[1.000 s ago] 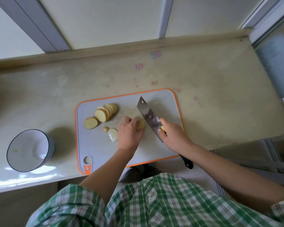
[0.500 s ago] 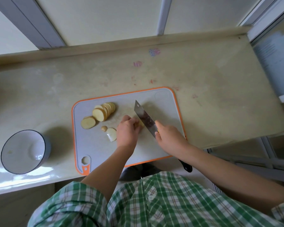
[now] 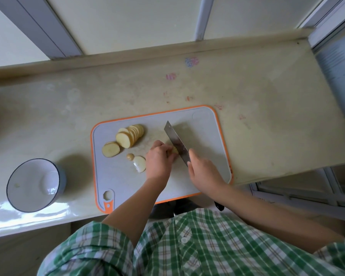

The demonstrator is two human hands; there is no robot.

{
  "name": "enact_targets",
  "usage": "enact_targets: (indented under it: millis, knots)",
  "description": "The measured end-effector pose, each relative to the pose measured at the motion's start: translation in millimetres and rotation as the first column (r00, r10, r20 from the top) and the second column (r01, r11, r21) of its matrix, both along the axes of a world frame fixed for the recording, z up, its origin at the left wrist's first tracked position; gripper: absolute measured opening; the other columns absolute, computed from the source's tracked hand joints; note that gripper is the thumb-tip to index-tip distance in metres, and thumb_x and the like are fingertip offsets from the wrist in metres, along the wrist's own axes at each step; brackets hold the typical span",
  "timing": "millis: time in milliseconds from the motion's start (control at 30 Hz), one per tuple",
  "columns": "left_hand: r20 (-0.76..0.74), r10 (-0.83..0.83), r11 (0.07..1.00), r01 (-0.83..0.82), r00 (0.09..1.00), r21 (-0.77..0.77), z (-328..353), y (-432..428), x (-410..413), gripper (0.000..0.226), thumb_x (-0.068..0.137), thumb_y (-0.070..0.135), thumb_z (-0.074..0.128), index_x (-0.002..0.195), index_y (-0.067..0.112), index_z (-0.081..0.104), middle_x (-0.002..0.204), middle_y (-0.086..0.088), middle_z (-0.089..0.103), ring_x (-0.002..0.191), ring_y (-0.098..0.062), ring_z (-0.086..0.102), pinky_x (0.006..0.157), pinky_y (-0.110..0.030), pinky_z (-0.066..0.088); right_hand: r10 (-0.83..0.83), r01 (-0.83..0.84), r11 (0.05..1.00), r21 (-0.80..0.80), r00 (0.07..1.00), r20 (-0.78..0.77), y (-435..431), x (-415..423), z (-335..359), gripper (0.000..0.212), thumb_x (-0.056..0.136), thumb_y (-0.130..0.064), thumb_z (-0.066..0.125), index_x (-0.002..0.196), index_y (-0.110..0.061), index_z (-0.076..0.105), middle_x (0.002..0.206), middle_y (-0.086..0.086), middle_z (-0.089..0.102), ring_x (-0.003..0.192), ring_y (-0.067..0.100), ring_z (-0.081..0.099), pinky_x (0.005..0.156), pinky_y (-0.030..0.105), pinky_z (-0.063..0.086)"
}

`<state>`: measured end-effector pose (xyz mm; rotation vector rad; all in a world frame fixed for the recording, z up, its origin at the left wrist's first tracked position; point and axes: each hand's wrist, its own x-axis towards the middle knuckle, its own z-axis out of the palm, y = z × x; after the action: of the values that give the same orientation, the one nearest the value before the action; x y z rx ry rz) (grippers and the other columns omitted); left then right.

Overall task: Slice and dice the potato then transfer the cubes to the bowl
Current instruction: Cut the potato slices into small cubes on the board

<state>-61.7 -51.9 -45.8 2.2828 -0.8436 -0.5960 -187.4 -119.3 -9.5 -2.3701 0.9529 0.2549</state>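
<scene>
A person in a green plaid shirt [image 3: 187, 246] works a potato at a pale, stained stone countertop [image 3: 267, 108]. The left hand [image 3: 159, 162], fingers curled under, pins the last pale-yellow potato stub [image 3: 174, 150] to the grey plastic cutting board with an orange rim [image 3: 203, 140]. The right hand [image 3: 202, 172] is wrapped round the grip of a broad steel knife [image 3: 176, 143], and its black handle end shows beneath the wrist.

Within the past second the blade, which had stood clear to the right of the stub, has closed in. It now lies against the left knuckles, and only a sliver of potato shows between fingers and steel.

The rest of the board has not changed:
- a fanned row of round potato slices [image 3: 130, 135] near the far left corner
- one loose round slice [image 3: 111, 149] just beside the row
- a small brown end nub [image 3: 130, 156]
- a paler cut piece [image 3: 139, 163] touching the left hand's edge

The white round bowl with a dark rim [image 3: 22, 176] sits on the counter well left of the board and holds no cubes (only a tiny speck shows inside).

The closing blade suggests slicing is down to its final cuts. Dicing appears not yet begun, and nothing is ready to transfer. With so little stub left, the fingertips sit very near the edge.
</scene>
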Motion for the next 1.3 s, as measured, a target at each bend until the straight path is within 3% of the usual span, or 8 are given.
enact_targets:
  millis: [133, 233, 500, 600, 733, 1100, 1200, 1300]
  knots:
    - [0.011, -0.018, 1.000, 0.018, 1.000, 0.004, 1.5, 2.9, 1.0, 0.026, 0.075, 0.019, 0.078, 0.099, 0.010, 0.071, 0.086, -0.005, 0.058, 0.069, -0.025, 0.058, 0.068, -0.034, 0.047, 0.004, -0.004, 1.000, -0.020, 1.000, 0.010, -9.8, -1.2, 4.6, 0.032, 0.098, -0.017, 0.039, 0.127, -0.003, 0.039, 0.086, 0.020, 0.062, 0.081, 0.040, 0.058, 0.060, 0.037, 0.031]
    - [0.031, -0.024, 0.999, 0.025, 0.999, -0.021, 2.9, 5.3, 1.6, 0.029, 0.076, 0.023, 0.077, 0.101, 0.012, 0.069, 0.086, -0.005, 0.058, 0.067, -0.023, 0.057, 0.067, -0.032, 0.047, 0.025, -0.025, 1.000, -0.015, 1.000, 0.003, -15.8, -1.5, 13.7, 0.025, 0.097, -0.017, 0.040, 0.119, -0.005, 0.041, 0.076, 0.015, 0.054, 0.078, 0.040, 0.056, 0.058, 0.036, 0.028]
    - [0.040, -0.016, 1.000, 0.017, 0.999, -0.020, 5.7, 4.0, 2.1, 0.007, 0.074, 0.006, 0.075, 0.078, 0.011, 0.072, 0.077, -0.004, 0.058, 0.063, -0.024, 0.057, 0.061, -0.033, 0.046, 0.075, -0.074, 0.997, 0.037, 0.997, -0.030, -12.2, 3.2, 21.2, 0.010, 0.095, -0.014, 0.042, 0.091, -0.013, 0.032, 0.061, 0.000, 0.036, 0.061, 0.030, 0.043, 0.054, 0.034, 0.030]
    - [0.020, -0.011, 1.000, 0.011, 1.000, -0.008, 4.4, 2.1, 2.0, 0.007, 0.074, 0.005, 0.075, 0.079, 0.010, 0.073, 0.078, -0.005, 0.059, 0.065, -0.025, 0.057, 0.064, -0.037, 0.048, 0.057, -0.056, 0.997, 0.046, 0.998, -0.028, -8.9, 2.8, 16.6, 0.007, 0.095, -0.013, 0.041, 0.100, -0.009, 0.038, 0.064, 0.001, 0.039, 0.061, 0.026, 0.043, 0.052, 0.034, 0.030]
    - [0.010, 0.000, 1.000, 0.000, 1.000, -0.003, 2.2, 1.1, 2.4, 0.005, 0.074, 0.005, 0.075, 0.077, 0.009, 0.074, 0.079, -0.005, 0.060, 0.066, -0.025, 0.057, 0.065, -0.040, 0.049, 0.026, -0.025, 0.999, 0.024, 0.999, -0.042, -2.3, 5.9, 4.9, 0.026, 0.096, -0.014, 0.040, 0.120, -0.007, 0.038, 0.077, 0.009, 0.050, 0.070, 0.033, 0.053, 0.057, 0.035, 0.033]
    - [0.011, 0.013, 0.999, -0.013, 1.000, -0.036, 6.6, 4.2, 1.7, 0.010, 0.076, 0.010, 0.075, 0.085, 0.012, 0.073, 0.080, -0.005, 0.062, 0.065, -0.022, 0.056, 0.065, -0.033, 0.047, 0.001, -0.001, 1.000, -0.008, 1.000, 0.030, -4.9, 9.7, 1.4, 0.028, 0.099, -0.017, 0.038, 0.124, -0.003, 0.040, 0.083, 0.018, 0.059, 0.077, 0.039, 0.057, 0.058, 0.035, 0.029]
    - [0.007, 0.028, 0.999, -0.028, 1.000, -0.041, 7.1, 8.6, 2.5, 0.022, 0.077, 0.016, 0.076, 0.097, 0.012, 0.071, 0.086, -0.002, 0.062, 0.064, -0.013, 0.052, 0.064, -0.020, 0.037, 0.028, -0.027, 0.999, -0.030, 0.999, 0.026, -10.1, 7.9, 11.5, 0.028, 0.098, -0.017, 0.040, 0.123, -0.005, 0.040, 0.076, 0.013, 0.054, 0.077, 0.039, 0.057, 0.058, 0.034, 0.027]
    - [0.007, 0.035, 0.999, -0.035, 0.999, -0.028, 8.4, 10.6, 1.7, 0.019, 0.078, 0.016, 0.075, 0.097, 0.013, 0.072, 0.086, -0.002, 0.063, 0.065, -0.012, 0.051, 0.066, -0.023, 0.040, 0.050, -0.050, 0.998, -0.028, 0.999, 0.001, -12.0, 5.7, 18.2, 0.024, 0.097, -0.017, 0.041, 0.118, -0.007, 0.041, 0.070, 0.004, 0.046, 0.069, 0.036, 0.052, 0.057, 0.034, 0.027]
